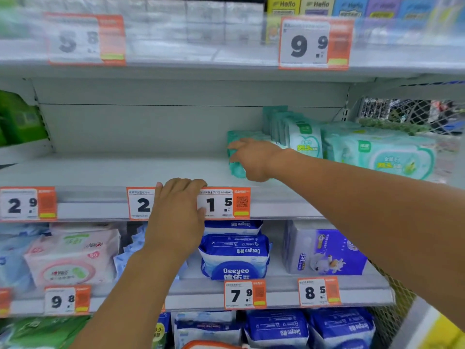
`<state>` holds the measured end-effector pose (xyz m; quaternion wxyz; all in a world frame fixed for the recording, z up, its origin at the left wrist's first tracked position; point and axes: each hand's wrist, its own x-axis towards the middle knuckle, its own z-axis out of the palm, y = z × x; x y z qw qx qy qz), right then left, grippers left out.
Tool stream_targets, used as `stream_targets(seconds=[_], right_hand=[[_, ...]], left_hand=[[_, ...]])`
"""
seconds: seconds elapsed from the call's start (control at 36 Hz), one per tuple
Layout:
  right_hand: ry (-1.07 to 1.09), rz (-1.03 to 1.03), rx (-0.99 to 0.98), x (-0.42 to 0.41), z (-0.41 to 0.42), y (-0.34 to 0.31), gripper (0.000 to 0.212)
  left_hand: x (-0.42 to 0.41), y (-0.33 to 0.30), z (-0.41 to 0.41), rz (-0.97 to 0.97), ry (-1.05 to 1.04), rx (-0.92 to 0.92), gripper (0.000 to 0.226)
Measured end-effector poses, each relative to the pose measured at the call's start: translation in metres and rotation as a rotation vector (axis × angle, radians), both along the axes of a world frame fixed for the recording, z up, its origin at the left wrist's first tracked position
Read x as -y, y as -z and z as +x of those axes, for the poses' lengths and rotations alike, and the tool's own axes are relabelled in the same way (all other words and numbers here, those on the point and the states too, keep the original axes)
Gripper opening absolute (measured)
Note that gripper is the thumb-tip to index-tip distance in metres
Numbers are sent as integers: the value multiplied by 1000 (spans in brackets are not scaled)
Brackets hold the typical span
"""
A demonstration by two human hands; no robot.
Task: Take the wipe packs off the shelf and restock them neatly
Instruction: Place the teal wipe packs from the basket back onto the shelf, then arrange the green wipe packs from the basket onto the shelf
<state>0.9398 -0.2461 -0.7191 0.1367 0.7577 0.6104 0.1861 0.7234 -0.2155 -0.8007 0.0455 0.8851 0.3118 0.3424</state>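
Note:
A small stack of teal wipe packs (234, 170) lies on the middle shelf (125, 172), and my right hand (254, 159) grips it from the right side. Behind it stands a row of upright mint-green wipe packs (302, 137). Larger mint wipe packs (382, 152) lie stacked at the far right of the same shelf. My left hand (178, 210) rests on the shelf's front edge, its fingers hooked over the rail and covering part of the price tags (216, 204). It holds nothing else.
The left and middle of the shelf are bare white metal. Green packs (17, 119) sit at the far left. Blue Deeyeo packs (234, 250), pink packs (73, 258) and a purple box (337, 253) fill the shelf below. A wire mesh panel (415, 114) closes the right end.

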Motion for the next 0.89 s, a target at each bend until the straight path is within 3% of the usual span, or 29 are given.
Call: stream_targets(seconds=[0.33,0.44,0.56,0.61,0.67,0.75,0.89], right_hand=[[-54,161,-222,11,4,1,81],[-102,247,-281,17,-6,0,71],[-312,565,-393,40,-43,7,46],[-396,762,-426,60,-75,20,33],[-416,841,-505,84,-110,42,25],[-338,721,-647,111,-149,91,19],[-138,-19,-722,137,-215,158,20]], left_hand=[[-2,2,0,-39,28,25,49],[-3,4,-1,-69,127,105,48],[9,9,-16,87,286,244,38],[17,18,-29,111,310,219,28],[22,30,-50,-18,357,111,15],[24,56,-93,-279,380,-268,9],[10,103,-186,-523,243,-745,6]])
